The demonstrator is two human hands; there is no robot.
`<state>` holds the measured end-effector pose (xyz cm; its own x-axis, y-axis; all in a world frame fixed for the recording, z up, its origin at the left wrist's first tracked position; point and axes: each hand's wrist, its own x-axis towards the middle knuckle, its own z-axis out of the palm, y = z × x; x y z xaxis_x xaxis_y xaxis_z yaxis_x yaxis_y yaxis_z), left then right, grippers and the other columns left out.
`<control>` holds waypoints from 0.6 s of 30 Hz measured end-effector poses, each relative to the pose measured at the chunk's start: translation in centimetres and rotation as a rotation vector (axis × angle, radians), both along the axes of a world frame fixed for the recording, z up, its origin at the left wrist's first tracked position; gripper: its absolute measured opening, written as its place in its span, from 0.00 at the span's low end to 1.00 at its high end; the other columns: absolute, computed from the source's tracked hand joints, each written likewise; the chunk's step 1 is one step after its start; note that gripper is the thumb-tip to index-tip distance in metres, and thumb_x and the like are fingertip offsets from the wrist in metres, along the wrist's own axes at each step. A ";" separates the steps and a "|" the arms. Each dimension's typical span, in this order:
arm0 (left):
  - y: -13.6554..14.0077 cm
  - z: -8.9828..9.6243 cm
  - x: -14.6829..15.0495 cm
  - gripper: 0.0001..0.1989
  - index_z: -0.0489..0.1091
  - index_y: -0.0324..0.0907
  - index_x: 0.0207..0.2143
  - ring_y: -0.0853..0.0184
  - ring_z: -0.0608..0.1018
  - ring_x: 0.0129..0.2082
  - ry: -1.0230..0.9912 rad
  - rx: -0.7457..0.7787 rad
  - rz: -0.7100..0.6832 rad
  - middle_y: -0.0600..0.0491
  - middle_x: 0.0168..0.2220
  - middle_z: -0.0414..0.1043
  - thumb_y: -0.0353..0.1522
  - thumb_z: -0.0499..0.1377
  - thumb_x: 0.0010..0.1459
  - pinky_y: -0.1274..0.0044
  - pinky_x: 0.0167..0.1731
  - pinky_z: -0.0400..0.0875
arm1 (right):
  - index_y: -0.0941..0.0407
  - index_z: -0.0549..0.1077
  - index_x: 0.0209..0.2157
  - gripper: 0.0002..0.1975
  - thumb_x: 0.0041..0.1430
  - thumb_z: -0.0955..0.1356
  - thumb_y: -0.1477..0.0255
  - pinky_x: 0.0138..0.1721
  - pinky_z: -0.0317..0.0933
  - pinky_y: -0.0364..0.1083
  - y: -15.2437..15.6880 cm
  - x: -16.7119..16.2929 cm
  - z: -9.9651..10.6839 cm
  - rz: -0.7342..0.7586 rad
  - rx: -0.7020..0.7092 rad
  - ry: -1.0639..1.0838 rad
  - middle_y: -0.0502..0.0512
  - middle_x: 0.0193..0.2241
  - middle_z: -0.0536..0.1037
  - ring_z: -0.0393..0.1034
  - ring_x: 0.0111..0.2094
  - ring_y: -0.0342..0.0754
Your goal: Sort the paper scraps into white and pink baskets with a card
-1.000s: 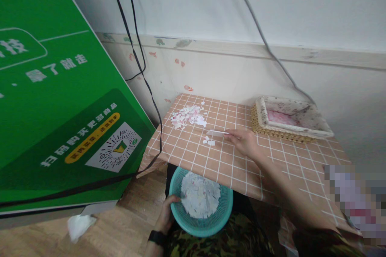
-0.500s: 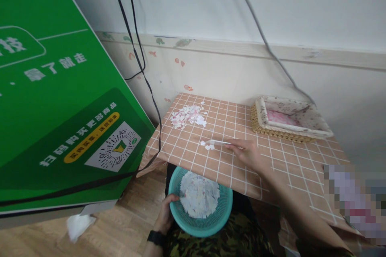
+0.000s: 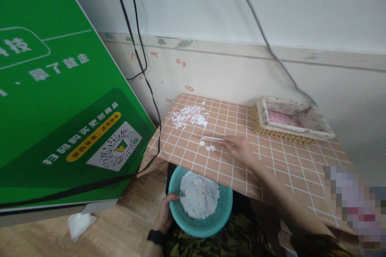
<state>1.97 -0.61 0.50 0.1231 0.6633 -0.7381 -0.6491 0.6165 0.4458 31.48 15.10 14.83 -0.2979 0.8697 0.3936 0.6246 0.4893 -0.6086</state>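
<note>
My left hand (image 3: pixel 167 207) grips the left rim of a round teal plastic basket (image 3: pixel 224 217), which rests on my lap below the table's front edge. Small scraps of white and pale paper (image 3: pixel 199 196) fill its middle. Over the table, my right hand (image 3: pixel 239 148) is closed round a thin white stick-like tool (image 3: pixel 213 139) that points left; its exact kind is not clear. Just below the tool's tip lie a few loose white paper scraps (image 3: pixel 208 147). Farther back on the left is a pile of white and pinkish paper scraps (image 3: pixel 188 116).
A checked brown cloth covers the table (image 3: pixel 271 160). At its back right stands a cloth-lined wicker basket (image 3: pixel 289 128) with pink stuff inside. On the left rises a large green panel (image 3: pixel 75 100), with a black cable (image 3: pixel 150 88) hanging past it. A white bag (image 3: pixel 80 225) lies on the floor.
My right hand has moved slightly left and up with the white tool, whose tip has come away from the loose scraps. Those scraps have shifted a little. My left hand stays on the basket rim.
</note>
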 end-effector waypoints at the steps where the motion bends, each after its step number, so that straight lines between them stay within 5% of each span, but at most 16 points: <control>1: 0.1 0.0 -0.1 0.11 0.77 0.33 0.32 0.57 0.80 0.28 -0.001 -0.009 0.004 0.47 0.27 0.81 0.27 0.59 0.43 0.67 0.35 0.72 | 0.51 0.78 0.42 0.12 0.61 0.65 0.66 0.34 0.69 0.47 -0.1 -0.1 0.1 0.024 -0.019 -0.002 0.52 0.37 0.81 0.76 0.34 0.49; 6: 0.4 0.4 -0.7 0.10 0.77 0.34 0.30 0.56 0.80 0.31 -0.015 -0.017 0.028 0.47 0.26 0.81 0.29 0.59 0.45 0.67 0.35 0.73 | 0.49 0.79 0.39 0.11 0.60 0.65 0.63 0.32 0.69 0.46 -1.0 0.3 0.6 0.036 -0.085 0.018 0.51 0.36 0.81 0.76 0.32 0.49; 14: 0.6 0.6 -2.5 0.08 0.78 0.35 0.28 0.60 0.78 0.25 0.085 0.008 0.036 0.49 0.23 0.79 0.29 0.61 0.43 0.70 0.33 0.71 | 0.55 0.79 0.38 0.19 0.54 0.67 0.55 0.38 0.69 0.52 -3.0 3.6 -0.9 -0.474 -0.119 0.115 0.58 0.38 0.80 0.76 0.37 0.56; 18: 0.7 1.6 -3.5 0.08 0.77 0.33 0.27 0.59 0.78 0.25 0.118 0.006 -0.009 0.47 0.24 0.80 0.30 0.62 0.43 0.70 0.33 0.70 | 0.56 0.78 0.39 0.21 0.54 0.67 0.54 0.37 0.68 0.53 -3.6 3.4 -1.6 -0.530 -0.187 0.172 0.60 0.38 0.80 0.75 0.37 0.57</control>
